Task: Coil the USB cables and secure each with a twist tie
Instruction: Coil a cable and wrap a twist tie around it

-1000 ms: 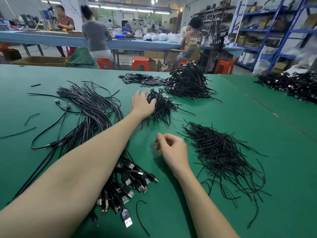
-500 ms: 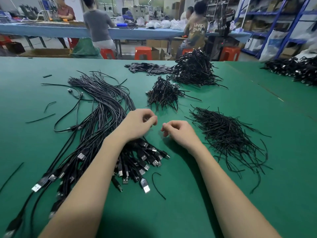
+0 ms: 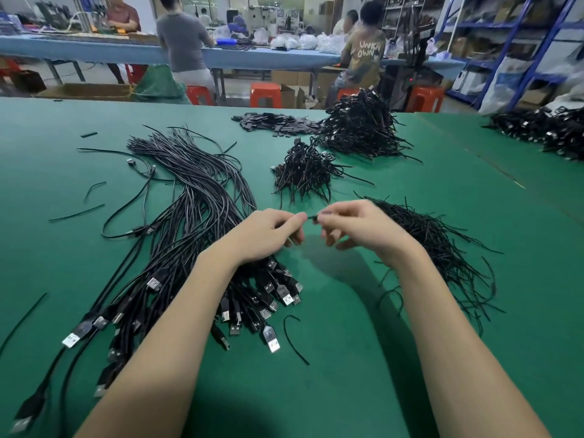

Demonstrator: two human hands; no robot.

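- Twist tie [image 3: 312,218] ran left to right between your two hands, above the green surface [image 3: 347,390]; only a short black stretch showed.
- Your left hand [image 3: 268,237] and right hand [image 3: 363,230] each pinched one end with curled fingers.
- Loose USB cables [image 3: 189,216] lay nearest your left hand, under its wrist.
- Spare ties [image 3: 442,248] lay just beside your right.

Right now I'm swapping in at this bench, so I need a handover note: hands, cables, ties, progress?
Left hand and right hand: fingers pinch opposite ends of one twist tie, held above the table.
Uncoiled USB cables lie left; loose ties right.
Done: coiled bundles ahead, bigger heap behind.
Left: most cables; no cable is in hand.
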